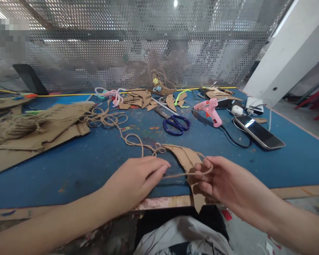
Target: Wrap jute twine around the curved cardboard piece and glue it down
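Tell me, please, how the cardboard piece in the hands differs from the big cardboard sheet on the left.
The cardboard piece is small, curved and pointed; the cardboard sheet is broad and far larger. The right hand grips the piece at the table edge; the sheet lies flat, untouched. Both are brown cardboard with twine on them.

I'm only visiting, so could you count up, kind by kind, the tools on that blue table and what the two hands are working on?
Scissors, blue-handled: 1
Glue gun, pink: 1
Phone, face up: 1
Twine, pinched by left hand and right hand: 1
Cardboard piece at the right hand: 1
Total: 5
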{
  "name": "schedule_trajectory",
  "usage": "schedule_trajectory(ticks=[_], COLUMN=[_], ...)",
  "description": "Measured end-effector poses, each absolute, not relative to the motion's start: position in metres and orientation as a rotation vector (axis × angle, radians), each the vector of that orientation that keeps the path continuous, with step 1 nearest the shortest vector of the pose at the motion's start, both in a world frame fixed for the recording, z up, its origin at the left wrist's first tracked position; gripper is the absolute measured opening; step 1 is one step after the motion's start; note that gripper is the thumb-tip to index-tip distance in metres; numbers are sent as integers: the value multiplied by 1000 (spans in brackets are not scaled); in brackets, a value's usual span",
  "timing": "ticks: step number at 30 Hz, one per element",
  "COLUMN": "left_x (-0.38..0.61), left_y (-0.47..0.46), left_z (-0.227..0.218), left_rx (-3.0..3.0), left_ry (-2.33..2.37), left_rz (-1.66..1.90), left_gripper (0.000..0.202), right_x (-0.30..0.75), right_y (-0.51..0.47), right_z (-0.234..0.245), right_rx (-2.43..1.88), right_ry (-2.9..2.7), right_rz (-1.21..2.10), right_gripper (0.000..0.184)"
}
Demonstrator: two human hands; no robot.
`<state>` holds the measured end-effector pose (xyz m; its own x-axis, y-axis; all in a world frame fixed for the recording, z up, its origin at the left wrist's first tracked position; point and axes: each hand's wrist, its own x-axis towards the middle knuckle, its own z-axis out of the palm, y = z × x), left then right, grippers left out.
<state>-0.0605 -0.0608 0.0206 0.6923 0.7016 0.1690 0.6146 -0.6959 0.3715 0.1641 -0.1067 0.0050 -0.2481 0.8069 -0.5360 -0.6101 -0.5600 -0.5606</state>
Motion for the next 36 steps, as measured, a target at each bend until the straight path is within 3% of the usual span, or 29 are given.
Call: schedule_trajectory(ticks=[8, 11, 16, 19, 25, 31, 33, 36], left_x=[-86, -85, -55, -36, -28, -32, -31, -31], left_y=[-21, -15, -4, 10, 33, 37, 35, 30], left_z=[28, 43, 43, 27, 3, -2, -1, 3], left_rx=[2479, 2619, 2721, 2676, 2584, 2375, 2274, 2053], left_ry=[1373, 1608, 1197, 894, 717, 667, 689, 733], left_rz=[30, 121, 232, 201, 283, 322, 327, 390], left_gripper=[30, 31, 25, 26, 29, 27, 28, 29], right_x=[185, 191, 200, 210, 227, 221, 218, 211], right_y=[-97, -95, -87, -83, -78, -73, -70, -66], right_z=[-1, -1, 2, 0, -9, -11, -8, -5], right_rx=[-1053, -1192, -1484, -1675, -1782, -1836, -1728, -1608], right_ry=[-423, -567, -938, -1297, -2022, -2306, -2261, -2082], right_rz=[1889, 1814, 1601, 1352, 581, 85, 81, 390], right_gripper=[35, 35, 28, 30, 23, 17, 21, 33])
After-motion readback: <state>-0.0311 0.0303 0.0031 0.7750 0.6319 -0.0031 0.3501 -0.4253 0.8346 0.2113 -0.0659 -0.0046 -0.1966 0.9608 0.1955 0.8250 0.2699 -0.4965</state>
